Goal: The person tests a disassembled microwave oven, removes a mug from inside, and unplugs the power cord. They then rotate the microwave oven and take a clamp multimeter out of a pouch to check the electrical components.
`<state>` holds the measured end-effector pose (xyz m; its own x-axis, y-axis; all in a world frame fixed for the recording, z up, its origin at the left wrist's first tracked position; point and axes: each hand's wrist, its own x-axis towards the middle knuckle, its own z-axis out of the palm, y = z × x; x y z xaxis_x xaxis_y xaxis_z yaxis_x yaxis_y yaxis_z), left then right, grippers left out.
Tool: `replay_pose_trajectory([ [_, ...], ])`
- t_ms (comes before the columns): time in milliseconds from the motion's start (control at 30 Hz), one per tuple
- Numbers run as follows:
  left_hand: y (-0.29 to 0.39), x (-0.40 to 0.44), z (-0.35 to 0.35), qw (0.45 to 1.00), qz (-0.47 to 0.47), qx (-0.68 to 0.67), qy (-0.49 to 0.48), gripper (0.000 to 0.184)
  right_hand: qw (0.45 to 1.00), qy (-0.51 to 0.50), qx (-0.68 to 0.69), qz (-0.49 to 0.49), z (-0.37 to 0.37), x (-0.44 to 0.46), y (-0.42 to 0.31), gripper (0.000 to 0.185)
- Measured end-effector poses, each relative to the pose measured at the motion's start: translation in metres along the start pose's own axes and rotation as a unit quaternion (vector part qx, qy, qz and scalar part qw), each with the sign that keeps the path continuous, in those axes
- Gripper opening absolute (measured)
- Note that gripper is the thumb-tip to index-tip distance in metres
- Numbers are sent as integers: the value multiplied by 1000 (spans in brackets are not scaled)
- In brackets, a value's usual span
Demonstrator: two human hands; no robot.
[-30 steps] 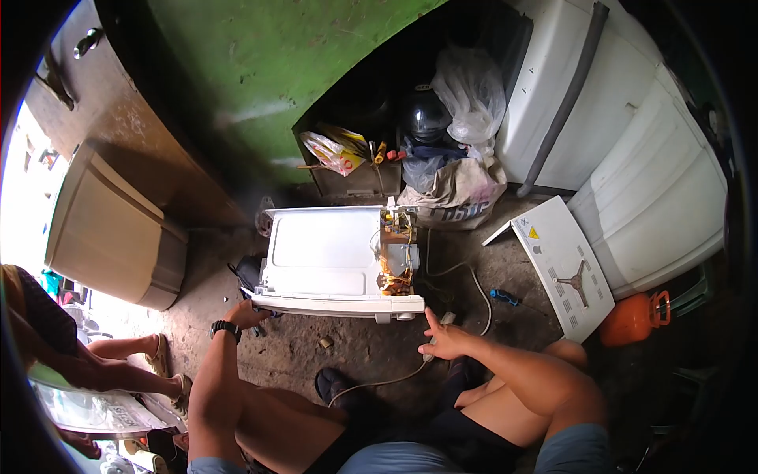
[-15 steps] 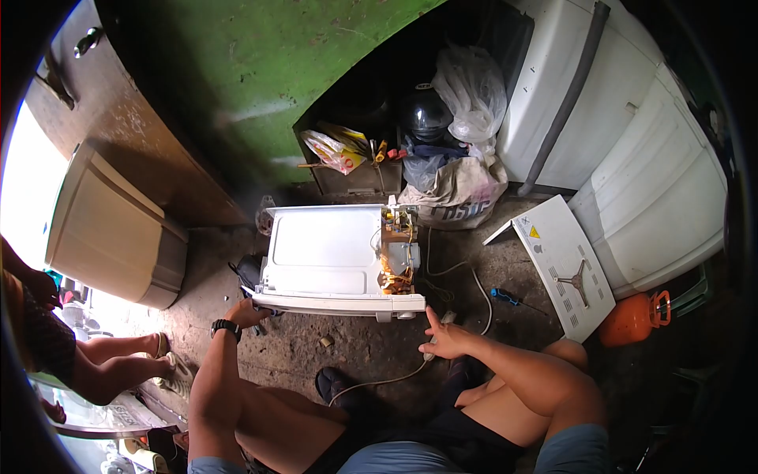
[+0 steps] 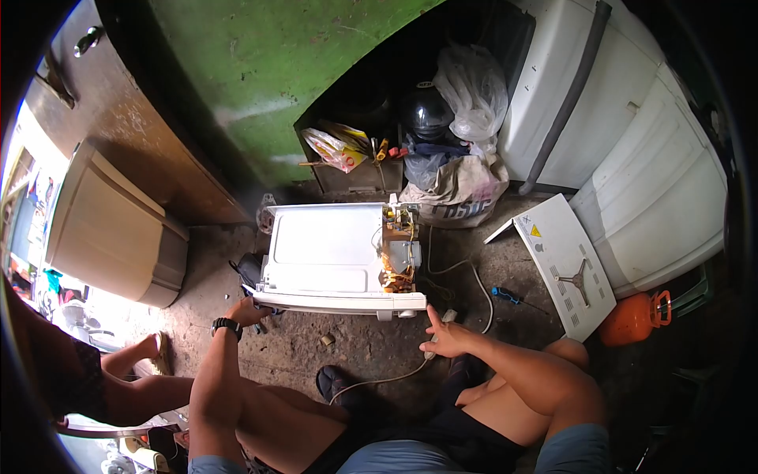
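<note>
A white microwave oven (image 3: 324,241) with its outer cover off sits on the floor in front of me, wiring and parts (image 3: 400,249) bare on its right side. My left hand (image 3: 248,311), wearing a black wristwatch, grips the oven's near left corner; some fingertips are hidden. At the near right corner, my right hand (image 3: 450,335) has its index finger stretched against the edge and the other fingers loosely bent. Under that hand runs a pale extension socket (image 3: 448,316) with its cord. Off to the right lies the white cover (image 3: 545,245), a three-armed roller ring (image 3: 579,282) on it.
A blue-handled screwdriver (image 3: 505,295) lies between oven and cover. An orange gas canister (image 3: 634,319) stands at right. Behind are a printed cloth bag (image 3: 458,193) and a green panel (image 3: 237,71). At left are a beige bin-like container (image 3: 110,229) and another person's leg (image 3: 146,393).
The other person at the left has moved closer to me, one leg now reaching behind my left arm. My hands and the microwave oven look unmoved.
</note>
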<state>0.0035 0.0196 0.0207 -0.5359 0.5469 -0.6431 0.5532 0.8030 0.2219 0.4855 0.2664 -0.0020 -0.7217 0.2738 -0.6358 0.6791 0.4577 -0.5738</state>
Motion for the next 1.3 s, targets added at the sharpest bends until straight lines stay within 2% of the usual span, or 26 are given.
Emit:
replay_pose_trajectory([
  [267, -9, 8, 5, 1000, 9, 4, 10, 68, 1000, 4, -2, -3, 3, 2, 3, 116],
  [367, -20, 18, 11, 998, 43, 4, 47, 57, 1000, 8, 3, -9, 3, 2, 4, 116],
  [433, -2, 2, 2, 998, -35, 47, 4, 53, 1000, 9, -6, -13, 3, 5, 5, 116],
  [467, -7, 4, 7, 998, -39, 47, 3, 53, 1000, 8, -15, -15, 4, 5, 5, 117],
  [533, -23, 13, 20, 998, -1, -24, -65, 52, 1000, 4, -15, -18, 2, 5, 4, 117],
  [567, -2, 5, 18, 988, -14, 103, -114, 56, 1000, 4, -14, -18, 1, 5, 2, 117],
  [600, -4, 26, 39, 977, 47, 160, -136, 58, 1000, 4, -12, -21, -1, 6, -1, 117],
  [633, 24, 11, 52, 974, 134, 166, -76, 63, 1000, 3, -13, -14, -2, 7, -3, 118],
  [700, 87, -31, 77, 977, 172, 114, -56, 83, 1000, 6, -11, -21, -3, 4, -5, 114],
  [767, 142, -66, 95, 983, 147, 67, -82, 109, 1000, 0, -6, -16, -5, 0, -9, 113],
  [833, 153, -28, 170, 989, 116, -89, -30, 114, 1000, 2, -13, -21, -10, -3, -13, 112],
  [933, 195, -31, 223, 945, 165, -269, 83, 104, 999, 2, -31, -8, -13, -9, -11, 110],
  [1000, 224, -46, 232, 913, 163, -354, 120, 98, 999, 12, -36, -21, -10, -10, -5, 108],
  [1033, 234, -45, 236, 913, 162, -355, 118, 98, 999, 11, -35, -20, -9, -10, -1, 108],
  [1100, 246, -40, 245, 890, 118, -388, 209, 85, 999, 3, -48, -26, -8, -9, 4, 106],
  [1200, 257, -42, 251, 862, 107, -416, 269, 77, 999, 11, -47, -23, -8, -11, 4, 106],
  [1300, 260, -48, 247, 862, 104, -418, 268, 77, 999, 17, -33, -19, -15, -17, -3, 108],
])
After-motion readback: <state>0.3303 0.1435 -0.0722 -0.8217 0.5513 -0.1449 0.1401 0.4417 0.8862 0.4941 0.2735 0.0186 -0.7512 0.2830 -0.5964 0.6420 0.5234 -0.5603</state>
